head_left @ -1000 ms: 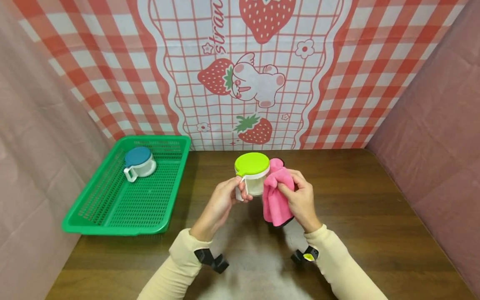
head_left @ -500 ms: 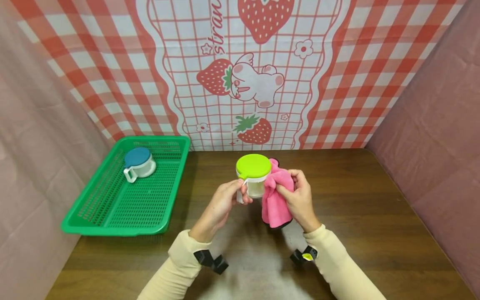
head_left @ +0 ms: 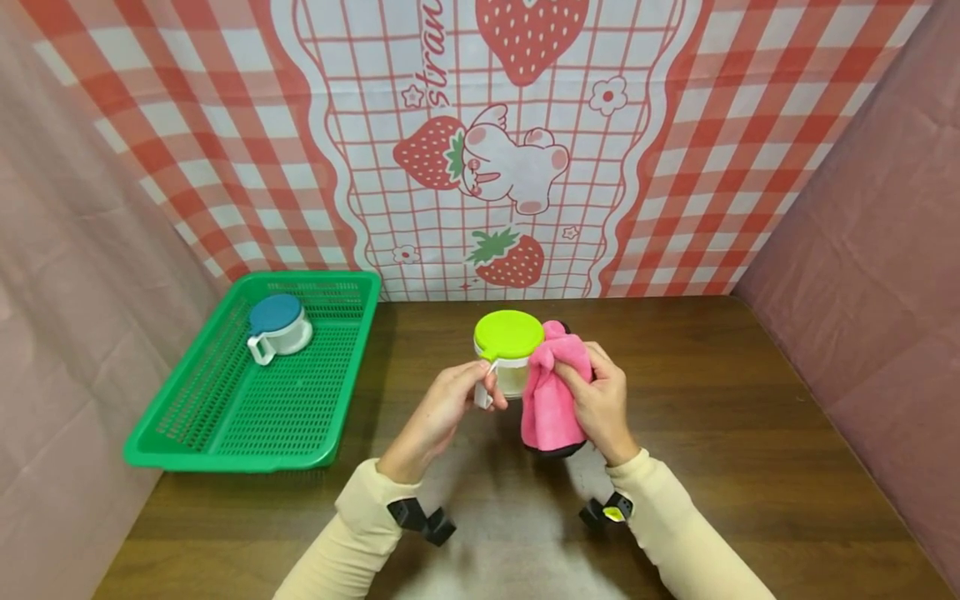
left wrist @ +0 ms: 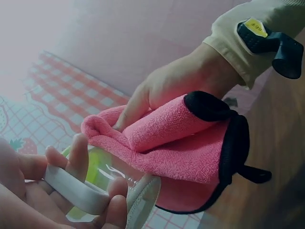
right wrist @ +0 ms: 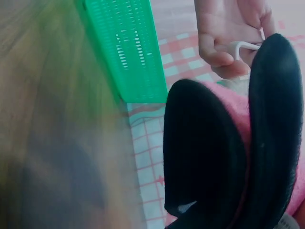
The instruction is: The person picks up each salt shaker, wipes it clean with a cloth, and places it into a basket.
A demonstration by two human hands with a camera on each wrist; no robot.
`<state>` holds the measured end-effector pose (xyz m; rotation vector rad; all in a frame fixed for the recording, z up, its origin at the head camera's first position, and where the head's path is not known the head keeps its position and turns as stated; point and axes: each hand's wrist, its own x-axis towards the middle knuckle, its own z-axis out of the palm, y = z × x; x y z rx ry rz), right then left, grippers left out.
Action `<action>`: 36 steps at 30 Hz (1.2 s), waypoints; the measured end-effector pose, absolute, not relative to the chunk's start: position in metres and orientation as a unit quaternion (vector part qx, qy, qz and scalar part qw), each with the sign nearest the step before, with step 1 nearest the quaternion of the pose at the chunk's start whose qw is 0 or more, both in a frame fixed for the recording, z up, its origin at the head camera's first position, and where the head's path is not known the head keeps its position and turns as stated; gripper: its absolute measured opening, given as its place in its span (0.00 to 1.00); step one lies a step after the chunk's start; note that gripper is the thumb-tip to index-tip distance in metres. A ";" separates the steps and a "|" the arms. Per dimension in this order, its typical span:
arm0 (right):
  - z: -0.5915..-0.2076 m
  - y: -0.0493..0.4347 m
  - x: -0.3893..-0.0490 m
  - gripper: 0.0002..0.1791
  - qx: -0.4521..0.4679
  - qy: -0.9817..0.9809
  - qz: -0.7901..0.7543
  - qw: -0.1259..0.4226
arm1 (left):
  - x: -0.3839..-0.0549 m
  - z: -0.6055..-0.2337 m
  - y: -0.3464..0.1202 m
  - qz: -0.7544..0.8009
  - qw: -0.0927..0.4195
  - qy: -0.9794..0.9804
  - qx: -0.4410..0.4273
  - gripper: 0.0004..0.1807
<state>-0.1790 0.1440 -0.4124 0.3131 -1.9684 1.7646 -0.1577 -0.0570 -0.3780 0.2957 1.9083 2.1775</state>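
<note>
A clear jar (head_left: 513, 381) with a lime-green lid (head_left: 510, 333) and a white handle (left wrist: 78, 191) is held up over the table. My left hand (head_left: 450, 400) grips it by that handle, fingers curled through the loop. On the jar's right side, a pink cloth (head_left: 555, 400) with black edging lies against the wall. My right hand (head_left: 606, 404) pinches the cloth in a bunch, thumb in front, and its lower part hangs down. In the right wrist view the cloth's black edging (right wrist: 276, 119) covers most of the jar.
At the left of the wooden table (head_left: 712, 433) stands a green plastic basket (head_left: 341, 417). Inside it, near the back, sits a similar jar with a blue lid (head_left: 276, 313). A checked strawberry-print cloth (head_left: 667, 208) hangs behind the table, and pink curtains (head_left: 862, 208) flank it.
The jar has shifted slightly down and to the right in the head view. The cloth has moved a little over its right side, its hanging end swinging slightly left. Both grips stay the same.
</note>
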 end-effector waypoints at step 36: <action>-0.424 0.146 -0.179 0.12 0.109 -0.734 0.648 0.170 | -0.159 -0.386 -0.064 0.731 0.096 0.666 0.112 0.17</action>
